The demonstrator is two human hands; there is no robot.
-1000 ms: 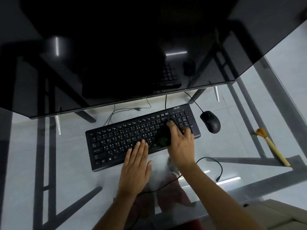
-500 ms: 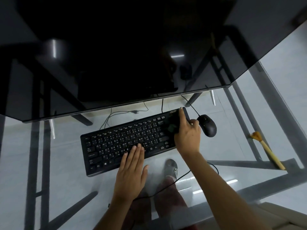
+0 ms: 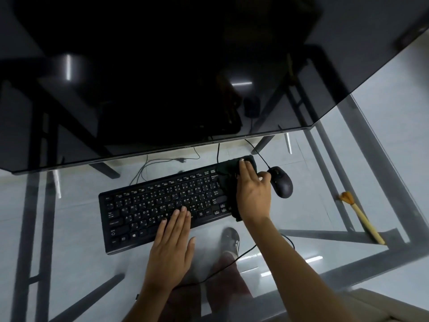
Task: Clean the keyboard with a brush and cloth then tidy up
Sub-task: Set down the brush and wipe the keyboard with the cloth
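your right hand presses cloth flat on keyboard right end; mouse just beside; left hand flat, released, on front edge; brush well right.

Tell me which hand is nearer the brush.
Right. The right hand presses the cloth on the keyboard's right end; the brush lies beyond it. The left hand rests farther left.

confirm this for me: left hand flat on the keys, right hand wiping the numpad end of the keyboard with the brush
Not the brush. In the head view the right hand presses a black cloth on the keyboard; the brush lies untouched on the glass desk. The left hand does lie flat on the keys.
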